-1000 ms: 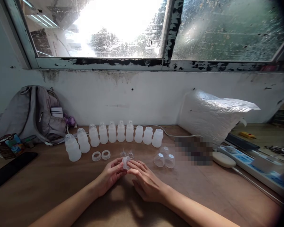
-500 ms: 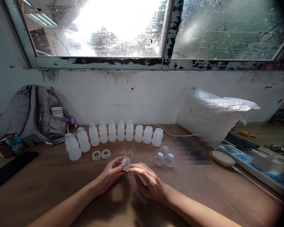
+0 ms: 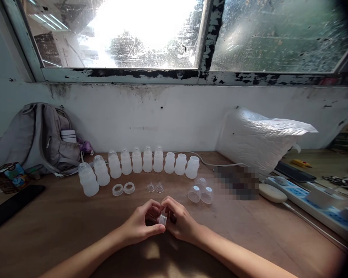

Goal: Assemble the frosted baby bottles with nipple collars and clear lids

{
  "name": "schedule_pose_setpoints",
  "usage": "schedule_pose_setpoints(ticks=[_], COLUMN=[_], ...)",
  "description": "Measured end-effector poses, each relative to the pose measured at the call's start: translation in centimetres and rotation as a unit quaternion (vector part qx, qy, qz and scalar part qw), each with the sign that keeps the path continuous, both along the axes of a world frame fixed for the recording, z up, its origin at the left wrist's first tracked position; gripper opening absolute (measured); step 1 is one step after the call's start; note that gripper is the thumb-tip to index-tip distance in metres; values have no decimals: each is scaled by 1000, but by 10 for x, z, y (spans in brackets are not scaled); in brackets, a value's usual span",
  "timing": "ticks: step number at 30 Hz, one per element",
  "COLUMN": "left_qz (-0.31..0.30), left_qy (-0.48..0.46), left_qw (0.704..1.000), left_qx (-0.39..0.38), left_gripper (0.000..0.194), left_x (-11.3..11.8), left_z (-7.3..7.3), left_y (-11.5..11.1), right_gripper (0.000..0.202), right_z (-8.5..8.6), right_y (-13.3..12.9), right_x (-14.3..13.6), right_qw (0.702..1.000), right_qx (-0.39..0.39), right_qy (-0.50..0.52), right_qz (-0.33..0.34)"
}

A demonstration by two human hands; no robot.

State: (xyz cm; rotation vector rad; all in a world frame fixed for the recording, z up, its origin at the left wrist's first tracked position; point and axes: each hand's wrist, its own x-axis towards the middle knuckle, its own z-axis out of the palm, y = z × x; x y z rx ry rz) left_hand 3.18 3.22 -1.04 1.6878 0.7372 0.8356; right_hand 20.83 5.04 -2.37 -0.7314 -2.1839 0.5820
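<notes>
Between my hands is a translucent bottle collar ring point(image 3: 162, 219), turned on its side with its ridged edge showing. My left hand point(image 3: 145, 221) grips it from the left, thumb below and fingers curled above. My right hand point(image 3: 178, 221) closes on it from the right, and its fingers partly hide it. Just beyond lie two clear silicone nipples point(image 3: 159, 188), standing tip up. Two more collar rings point(image 3: 118, 189) rest further left. To the right, three clear dome caps point(image 3: 194, 194) sit grouped together.
A curved row of frosted baby bottles runs behind, several with domed tops point(image 3: 137, 161) and three open-necked bottles point(image 3: 180, 165) at the right. A backpack point(image 3: 37, 139) and a black phone-like slab point(image 3: 14, 206) lie left. A silver padded bag point(image 3: 258, 139), white puck point(image 3: 272, 193) and power strip point(image 3: 298, 197) stand right.
Both hands have drawn nearer to me and slightly right, bringing the collar ring along. The ring has turned sideways, and my right hand's fingers have curled round it.
</notes>
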Motion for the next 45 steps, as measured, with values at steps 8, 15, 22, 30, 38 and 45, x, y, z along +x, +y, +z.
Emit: schedule_pose_setpoints(ticks=[8,15,22,30,38,45], left_qz=[192,117,110,116,106,164], left_qy=[91,151,114,85,133,223], left_qw=[960,961,977,984,968,925], left_qx=[183,202,141,101,182,260], left_gripper=[19,31,37,36,35,9], left_x=[0,0,9,20,16,12], left_z=[10,7,9,6,3,3], left_y=[-9,-12,-19,-19,-20,-15], right_gripper=[15,14,15,14,17,16], right_z=[3,5,5,3,6,4], right_y=[1,1,3,10,4,0], right_x=[-2,-1,0,-1,-2,-3], right_qw=[992,988,982,971,974,990], right_qx=[-30,-76,-122,-193,-186,-104], right_qy=[32,38,66,95,78,32], right_qz=[-122,-126,-125,-106,-101,-91])
